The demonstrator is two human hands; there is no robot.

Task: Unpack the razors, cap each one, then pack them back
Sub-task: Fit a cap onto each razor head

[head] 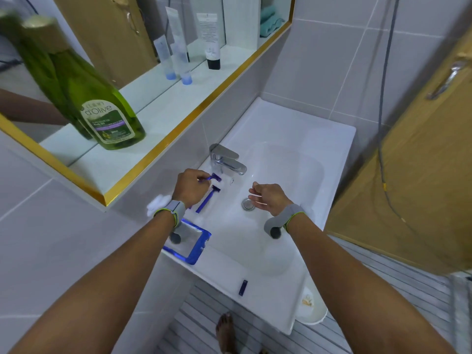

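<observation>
- Fingers (200, 180) of the left hand (190, 186) are pinched on the handle of a blue razor (213, 178). Its head pokes out to the right, just by the base of the tap (226, 159).
- Right hand (268, 198) hangs over the bowl of the sink (332, 139), near the drain (247, 204). Its fingers (255, 194) are spread apart and hold nothing.
- A second blue razor (207, 199) lies flat on the left rim of the sink, just beside the left hand. Its head points toward the tap.
- A see-through pack with a blue edge (190, 245) lies on the left rim, nearer the front corner. The left wrist hides part of it.
- A small blue cap (243, 287) lies on the front rim of the sink, well apart from both razors.
- Something white and fluffy (158, 204) sits at the left edge of the sink, by the left wrist. I cannot tell what it is.
- Both wrists wear grey bands (287, 218).
- A shelf (158, 116) with a gold edge runs along the wall above the sink. A green bottle (102, 108) stands on it near the left end. White tubes (212, 39) stand farther along it.
- A bare foot (226, 333) stands on the striped floor below the sink.
</observation>
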